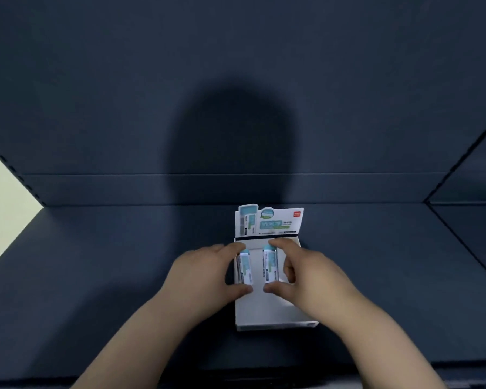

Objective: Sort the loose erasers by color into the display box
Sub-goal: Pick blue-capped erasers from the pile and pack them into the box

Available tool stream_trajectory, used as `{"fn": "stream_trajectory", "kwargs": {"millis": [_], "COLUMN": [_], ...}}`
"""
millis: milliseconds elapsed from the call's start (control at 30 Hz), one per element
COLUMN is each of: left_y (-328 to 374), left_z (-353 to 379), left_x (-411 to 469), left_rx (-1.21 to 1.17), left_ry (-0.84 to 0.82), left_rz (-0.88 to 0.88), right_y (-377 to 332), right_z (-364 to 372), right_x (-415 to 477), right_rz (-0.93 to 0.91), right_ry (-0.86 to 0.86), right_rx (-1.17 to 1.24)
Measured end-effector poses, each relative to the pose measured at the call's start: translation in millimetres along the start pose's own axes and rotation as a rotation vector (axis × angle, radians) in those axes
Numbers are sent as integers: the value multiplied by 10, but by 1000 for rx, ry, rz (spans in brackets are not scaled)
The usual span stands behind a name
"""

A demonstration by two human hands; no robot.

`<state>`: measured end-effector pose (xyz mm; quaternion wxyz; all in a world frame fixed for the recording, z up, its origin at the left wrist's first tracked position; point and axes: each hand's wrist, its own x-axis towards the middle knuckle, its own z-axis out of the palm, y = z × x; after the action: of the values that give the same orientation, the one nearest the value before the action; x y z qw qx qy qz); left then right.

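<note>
Though labels point(270, 269) blur, hands point(202, 273) point(317, 276) pinch teal-capped erasers point(245, 268) point(270, 262).

Dim, soft blur, large central shadow

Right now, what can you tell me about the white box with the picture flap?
The display box is an open-topped white tray, cardboard by its look, lying on the dark blue surface. At its far end a printed flap stands up, teal and white with a red logo. Its near half shows bare white floor. Over its far half the left hand pinches the left eraser and the right hand the right eraser; whether they touch the box I cannot tell.
</note>
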<state>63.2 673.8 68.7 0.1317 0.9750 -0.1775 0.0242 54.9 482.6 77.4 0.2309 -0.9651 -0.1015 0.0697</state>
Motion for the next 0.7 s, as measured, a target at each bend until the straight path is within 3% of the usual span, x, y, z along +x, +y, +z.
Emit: {"fn": "stream_trajectory", "kwargs": {"millis": [167,367,700], "left_y": [55,99,116], "left_z": [127,273,267], "left_x": [149,239,232], "left_rx": [66,192,216], "left_ry": [-46,-137,-157], "left_rz": [-45,-113,-103], "right_y": [-51,6,14], "right_z": [91,243,268], "right_x": [191,298,371], "right_rz": [-4,-42,-2], "right_ry": [-111,-167,-186], "right_rx": [-36,-261,-240]}}
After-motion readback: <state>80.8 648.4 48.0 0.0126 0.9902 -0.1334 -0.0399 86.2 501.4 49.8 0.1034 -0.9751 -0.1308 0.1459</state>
